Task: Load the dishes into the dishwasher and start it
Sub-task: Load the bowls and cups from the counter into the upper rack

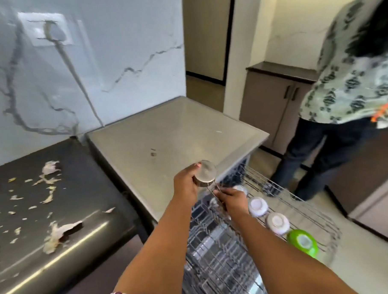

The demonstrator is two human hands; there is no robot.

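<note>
My left hand (187, 185) grips a small steel cup (205, 173), held bottom-up above the pulled-out upper rack (307, 210) of the dishwasher. My right hand (232, 199) pinches a thin wire tine of the rack just below the cup. Two white cups (258, 206) (277, 222) and a green cup (303, 243) stand upside down in a row along the rack. The dishwasher's grey top (176, 127) lies behind my hands. The lower rack (215, 257) shows beneath my arms.
A dark counter (58, 208) on the left is strewn with garlic skins. A marble wall with a socket and cable rises behind. Another person (342, 96) stands at the right, close to the rack's far end, by a low cabinet (275, 103).
</note>
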